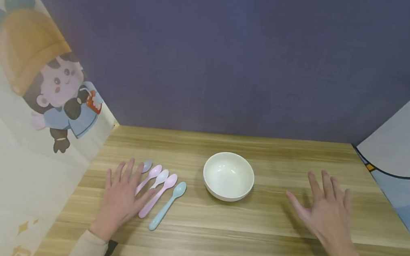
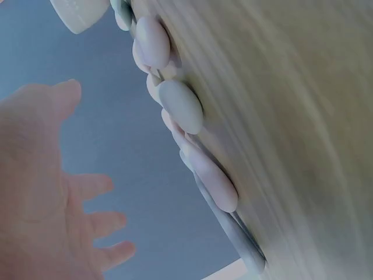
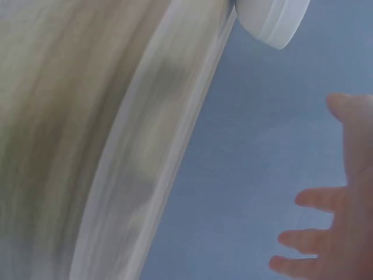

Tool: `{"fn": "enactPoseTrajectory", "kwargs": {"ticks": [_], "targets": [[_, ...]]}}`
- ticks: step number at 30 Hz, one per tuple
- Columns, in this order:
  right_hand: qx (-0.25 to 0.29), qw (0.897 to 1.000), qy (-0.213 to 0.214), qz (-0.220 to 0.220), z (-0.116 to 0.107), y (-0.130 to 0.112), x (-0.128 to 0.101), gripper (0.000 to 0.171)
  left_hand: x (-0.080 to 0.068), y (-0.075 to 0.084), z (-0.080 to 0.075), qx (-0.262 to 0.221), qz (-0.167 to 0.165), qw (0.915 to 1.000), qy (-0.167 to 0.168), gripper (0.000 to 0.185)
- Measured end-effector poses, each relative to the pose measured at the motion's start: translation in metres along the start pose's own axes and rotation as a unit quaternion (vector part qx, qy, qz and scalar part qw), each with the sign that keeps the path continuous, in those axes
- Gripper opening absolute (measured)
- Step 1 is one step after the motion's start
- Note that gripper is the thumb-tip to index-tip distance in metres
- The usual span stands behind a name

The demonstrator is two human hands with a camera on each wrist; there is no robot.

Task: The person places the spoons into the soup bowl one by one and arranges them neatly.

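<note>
Several small plastic spoons lie in a slanted row on the table: a teal spoon (image 1: 167, 207), a pink spoon (image 1: 159, 195), a white spoon (image 1: 161, 177), another pink spoon (image 1: 154, 172) and a grey-lilac spoon (image 1: 146, 166). My left hand (image 1: 120, 200) hovers over the left ones with fingers spread, hiding part of their handles; in the left wrist view it is apart from them. A white bowl (image 1: 228, 177) stands upright right of the spoons, its inside bare. Further right, my right hand (image 1: 328, 220) is held above the table, fingers spread, holding nothing.
The wood-grain table (image 1: 231, 244) ends at a dark blue-grey panel (image 1: 232, 61) behind. A white panel with a cartoon figure (image 1: 63, 79) borders the left side, and a printed panel (image 1: 401, 145) borders the right.
</note>
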State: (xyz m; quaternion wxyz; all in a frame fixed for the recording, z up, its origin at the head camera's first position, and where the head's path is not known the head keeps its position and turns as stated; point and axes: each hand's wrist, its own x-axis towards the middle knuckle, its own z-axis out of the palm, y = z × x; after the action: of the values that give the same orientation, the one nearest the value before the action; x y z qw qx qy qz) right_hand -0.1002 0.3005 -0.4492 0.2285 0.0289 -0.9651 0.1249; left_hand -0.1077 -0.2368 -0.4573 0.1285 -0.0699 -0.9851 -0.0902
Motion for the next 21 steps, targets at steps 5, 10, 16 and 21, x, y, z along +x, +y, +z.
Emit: {"fn": "enactPoseTrajectory", "kwargs": {"ticks": [5,10,16,21], "targets": [[0.031,0.996,0.072,-0.049,0.007,-0.004,0.003,0.087,0.003,-0.002,-0.001,-0.003,-0.006,0.9999,-0.010,0.084],[0.086,0.989,0.103,-0.066,0.016,-0.009,0.004,0.080,0.005,-0.007,-0.001,-0.012,-0.013,0.9996,-0.023,0.082],[0.138,0.986,0.079,-0.042,0.021,-0.023,0.001,0.071,0.007,-0.014,-0.002,-0.049,-0.021,0.9984,-0.020,0.079],[0.171,0.985,0.035,-0.008,0.022,-0.032,-0.001,0.067,0.008,-0.019,-0.002,-0.093,-0.012,0.9956,0.007,0.074]]}}
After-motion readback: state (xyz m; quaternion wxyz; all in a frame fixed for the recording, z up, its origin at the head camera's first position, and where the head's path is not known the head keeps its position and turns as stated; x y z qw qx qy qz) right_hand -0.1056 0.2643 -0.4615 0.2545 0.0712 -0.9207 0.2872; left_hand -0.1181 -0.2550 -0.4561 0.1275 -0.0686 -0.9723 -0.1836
